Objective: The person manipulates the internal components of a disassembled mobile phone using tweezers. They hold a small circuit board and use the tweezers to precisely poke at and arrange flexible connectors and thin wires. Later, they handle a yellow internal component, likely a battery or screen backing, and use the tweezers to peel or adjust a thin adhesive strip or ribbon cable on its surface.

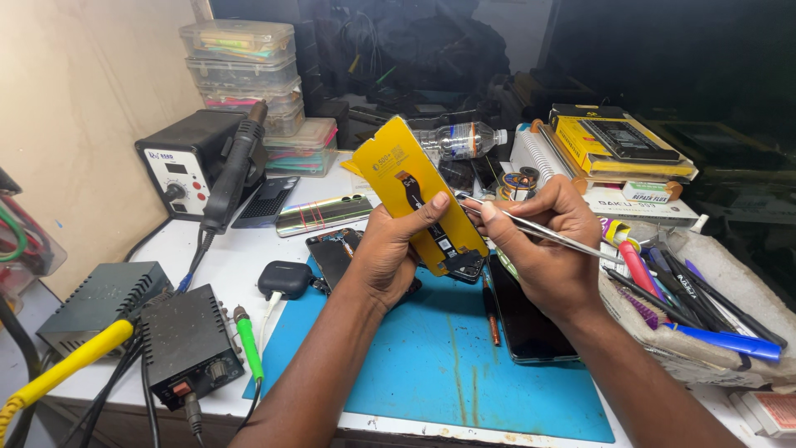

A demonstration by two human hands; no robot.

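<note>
We work at a cluttered white counter [224,265] with a blue mat [439,365] at six o'clock. A black station [184,158] sits at ten o'clock. Our left hand [390,253] has its fingers closed around a yellow card [410,187] bearing a black flex cable [427,220], held at centre. Our right hand [543,249] pinches tweezers [539,228], their tips at the card's three o'clock edge.

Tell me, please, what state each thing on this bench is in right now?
Yellow card: tilted up, pinched in the left hand, dark flex strip on its face.
Tweezers: held in the right hand, tips at the card's edge.
Dark phone: flat on the blue mat, screen dark.
Earbud case: shut.
Water bottle: lying on its side.
Hot-air wand: resting in its holder.
</note>
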